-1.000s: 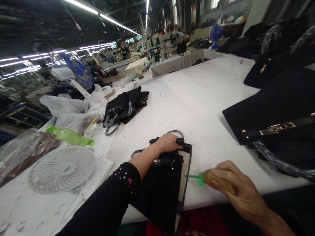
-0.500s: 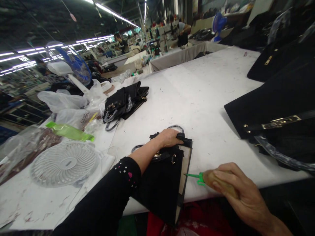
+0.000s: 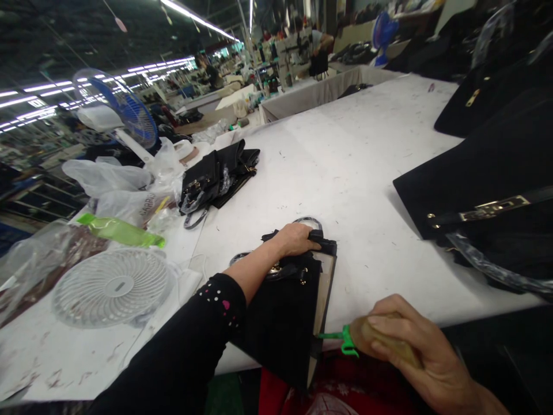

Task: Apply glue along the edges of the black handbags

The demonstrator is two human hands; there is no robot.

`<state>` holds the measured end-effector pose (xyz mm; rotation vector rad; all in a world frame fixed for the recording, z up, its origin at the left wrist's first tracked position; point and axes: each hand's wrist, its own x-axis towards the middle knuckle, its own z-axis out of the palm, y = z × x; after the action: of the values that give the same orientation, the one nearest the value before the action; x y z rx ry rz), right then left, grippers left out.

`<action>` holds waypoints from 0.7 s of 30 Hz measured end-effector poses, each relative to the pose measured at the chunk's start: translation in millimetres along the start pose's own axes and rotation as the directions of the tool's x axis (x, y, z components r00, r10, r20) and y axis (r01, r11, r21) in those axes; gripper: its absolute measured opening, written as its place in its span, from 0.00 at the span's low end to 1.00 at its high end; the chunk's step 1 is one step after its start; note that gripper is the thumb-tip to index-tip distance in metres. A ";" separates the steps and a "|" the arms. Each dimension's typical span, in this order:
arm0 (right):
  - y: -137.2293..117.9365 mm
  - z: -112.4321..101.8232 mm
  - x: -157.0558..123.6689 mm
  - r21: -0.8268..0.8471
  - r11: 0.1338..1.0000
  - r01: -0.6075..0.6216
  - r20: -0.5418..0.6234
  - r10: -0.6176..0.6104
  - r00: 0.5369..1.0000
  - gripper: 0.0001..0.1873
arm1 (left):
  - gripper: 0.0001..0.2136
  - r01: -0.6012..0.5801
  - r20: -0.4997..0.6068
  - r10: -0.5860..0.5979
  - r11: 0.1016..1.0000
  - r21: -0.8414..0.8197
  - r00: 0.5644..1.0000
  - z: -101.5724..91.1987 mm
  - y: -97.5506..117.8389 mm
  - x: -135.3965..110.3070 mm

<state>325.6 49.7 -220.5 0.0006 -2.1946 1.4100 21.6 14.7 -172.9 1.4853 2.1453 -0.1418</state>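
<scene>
A small black handbag lies on the white table, its lower end hanging over the near edge. My left hand presses down on the bag's far end, by its wrapped handles. My right hand grips a squeeze bottle with a green nozzle. The nozzle tip touches the pale edge strip of the bag near the table's front edge.
Large black bags fill the right side. Another small black bag lies mid-left, beside plastic bags, a green bottle and a flat white fan. A blue standing fan stands behind. People work at far tables.
My right hand has moved the bottle down and a little left, bringing the green nozzle from mid-edge of the bag to its lower edge by the table's front. My left hand stays put.
</scene>
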 end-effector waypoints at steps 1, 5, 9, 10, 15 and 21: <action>3.0 -2.7 1.0 -0.053 0.998 -0.014 -0.057 0.011 0.998 0.19 | 0.11 0.000 -0.002 0.000 1.000 0.002 1.000 0.0 0.1 0.0; 9.9 -8.1 7.0 -0.173 0.985 -0.025 -0.173 -0.006 0.985 0.17 | 0.12 0.006 -0.004 -0.006 1.000 0.008 1.000 -0.4 1.4 -0.3; -1.0 3.0 4.3 0.039 0.999 0.007 0.065 -0.010 0.998 0.27 | 0.11 0.013 -0.007 -0.013 1.000 -0.004 1.000 -0.2 1.8 -0.9; -4.4 6.5 1.7 0.075 0.997 0.023 0.093 -0.030 0.995 0.30 | 0.11 0.014 -0.008 -0.015 1.000 -0.008 1.000 -0.2 1.8 -1.1; -10.8 14.4 -10.3 -0.018 0.998 0.067 -0.018 -0.067 0.998 0.33 | 0.11 0.011 -0.008 -0.012 1.000 -0.019 1.000 -0.3 2.1 -2.0; -7.7 14.1 -16.6 0.009 0.999 -0.047 -0.010 0.047 0.999 0.21 | 0.10 0.008 -0.006 -0.009 0.999 -0.040 1.000 1.4 1.0 -1.5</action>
<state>336.1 29.7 -225.5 -0.0551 -2.1939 1.4415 23.3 13.4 -173.2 1.4561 2.1471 -0.0976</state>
